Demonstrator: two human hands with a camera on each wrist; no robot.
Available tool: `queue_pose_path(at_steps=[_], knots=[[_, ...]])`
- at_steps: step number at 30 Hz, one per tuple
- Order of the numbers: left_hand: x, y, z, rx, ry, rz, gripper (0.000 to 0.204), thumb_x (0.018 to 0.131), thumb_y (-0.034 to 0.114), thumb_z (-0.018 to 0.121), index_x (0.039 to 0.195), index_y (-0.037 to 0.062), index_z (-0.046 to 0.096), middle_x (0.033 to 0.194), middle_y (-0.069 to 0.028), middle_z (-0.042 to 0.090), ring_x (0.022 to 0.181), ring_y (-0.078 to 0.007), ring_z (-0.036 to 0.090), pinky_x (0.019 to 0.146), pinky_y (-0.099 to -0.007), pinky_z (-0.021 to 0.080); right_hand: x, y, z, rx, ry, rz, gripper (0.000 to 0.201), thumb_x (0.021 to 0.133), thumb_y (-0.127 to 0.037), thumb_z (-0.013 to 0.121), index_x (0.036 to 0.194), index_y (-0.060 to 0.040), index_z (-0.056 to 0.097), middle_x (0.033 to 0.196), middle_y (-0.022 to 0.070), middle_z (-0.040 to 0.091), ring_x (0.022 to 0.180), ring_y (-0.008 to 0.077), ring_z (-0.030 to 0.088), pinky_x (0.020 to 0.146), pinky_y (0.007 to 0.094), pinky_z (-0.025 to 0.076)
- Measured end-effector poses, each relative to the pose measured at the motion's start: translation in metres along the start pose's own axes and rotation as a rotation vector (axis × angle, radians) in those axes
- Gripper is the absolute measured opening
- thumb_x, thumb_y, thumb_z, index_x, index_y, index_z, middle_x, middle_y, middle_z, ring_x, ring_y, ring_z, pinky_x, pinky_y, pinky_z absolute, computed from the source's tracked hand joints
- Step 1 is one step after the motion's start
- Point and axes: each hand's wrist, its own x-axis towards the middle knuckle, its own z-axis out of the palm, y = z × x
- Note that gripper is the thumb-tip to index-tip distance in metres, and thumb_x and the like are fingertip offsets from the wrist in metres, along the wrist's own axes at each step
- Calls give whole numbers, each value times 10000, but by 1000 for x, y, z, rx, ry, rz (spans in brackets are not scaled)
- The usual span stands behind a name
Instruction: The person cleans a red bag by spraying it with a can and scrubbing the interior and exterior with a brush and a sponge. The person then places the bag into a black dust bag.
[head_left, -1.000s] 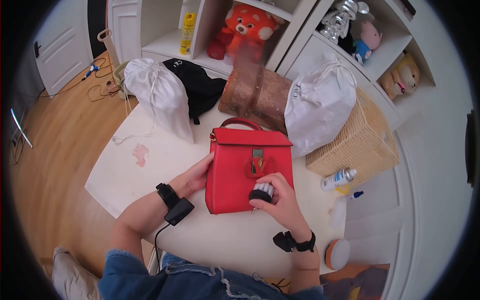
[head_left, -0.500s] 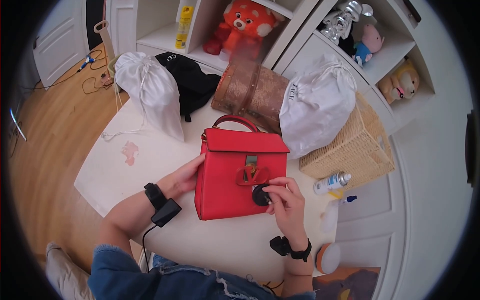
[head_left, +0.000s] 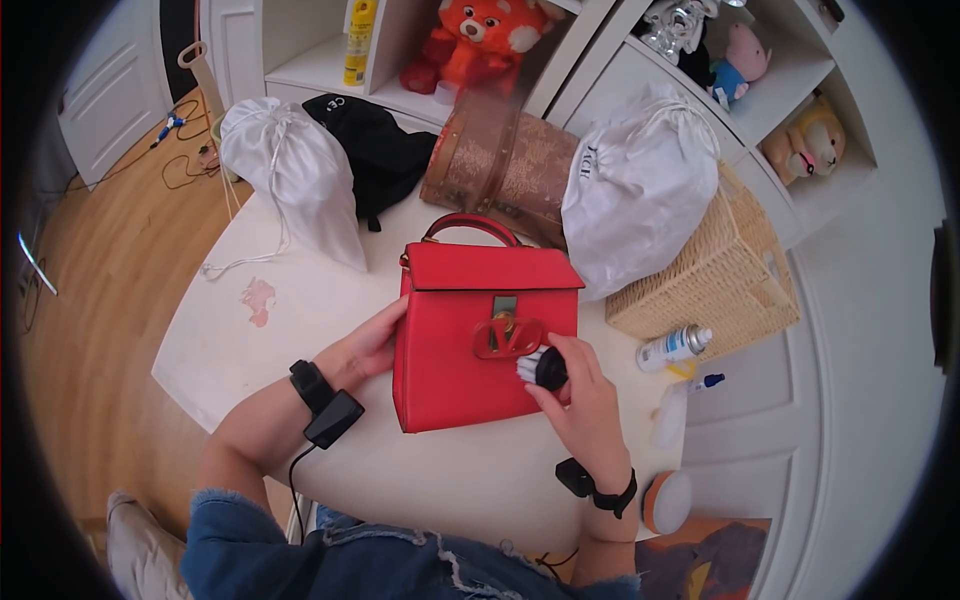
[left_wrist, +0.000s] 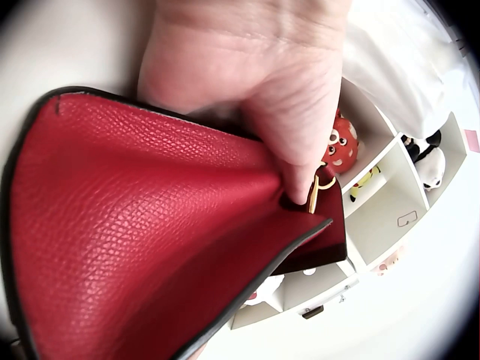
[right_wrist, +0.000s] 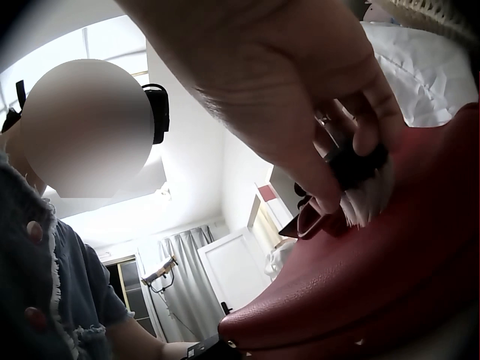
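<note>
A red handbag (head_left: 450,375) with a top handle stands on the white table, its flap down. My left hand (head_left: 375,342) holds its left side; in the left wrist view the thumb (left_wrist: 301,180) presses into the folded side panel (left_wrist: 150,225), while the other fingers are largely hidden. My right hand (head_left: 590,410) grips a small round brush (head_left: 550,370) with a black grip and pale bristles. Those bristles (right_wrist: 367,199) meet the red leather in the right wrist view. In the head view the brush is just below and right of the red V-shaped clasp (head_left: 507,338).
Behind the bag are a white drawstring bag (head_left: 290,185), a black cloth bag (head_left: 375,160), a brown patterned case (head_left: 500,165) and another white bag (head_left: 640,200). To the right stand a wicker basket (head_left: 710,280), a spray can (head_left: 672,348) and a round orange-and-white pad (head_left: 667,502).
My right hand has turned the brush, so its bristles now point left toward the bag front below the clasp. The left hand stays at the bag's side. The head view has shifted slightly.
</note>
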Motion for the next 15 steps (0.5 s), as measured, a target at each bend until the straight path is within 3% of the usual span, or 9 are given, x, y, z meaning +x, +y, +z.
queue_pose_path(at_steps=[5, 8, 12, 15], knots=[[1, 0, -3, 37, -26, -27, 459, 998, 348, 466, 1352, 57, 440, 1328, -105, 540, 1164, -195, 570, 993, -373, 477, 3, 6, -6, 50, 5, 30, 493, 771, -120, 751, 1194, -16, 520, 1145, 161, 515, 873, 329, 620, 680, 355, 532], [0, -1, -7, 64, -44, -29, 474, 998, 365, 462, 1355, 54, 439, 1339, -111, 531, 1193, -210, 549, 1004, -388, 465, 6, 13, -1, 10, 231, 24, 505, 752, -81, 768, 1191, -19, 525, 1119, 133, 506, 796, 274, 605, 649, 331, 521], [-2, -2, -8, 84, -103, -42, 484, 997, 374, 458, 1360, 54, 437, 1353, -112, 519, 1230, -223, 518, 1029, -404, 438, 5, 17, -11, -26, 292, 29, 488, 754, -74, 763, 1184, -25, 536, 1104, 121, 509, 746, 246, 588, 625, 308, 505], [-2, 0, -7, 94, -62, -14, 486, 999, 379, 451, 1363, 58, 437, 1367, -108, 506, 1244, -228, 503, 1045, -409, 417, -1, 37, -27, 141, 322, 150, 436, 756, -60, 755, 1140, -20, 553, 1027, 120, 533, 667, 206, 555, 585, 278, 471]])
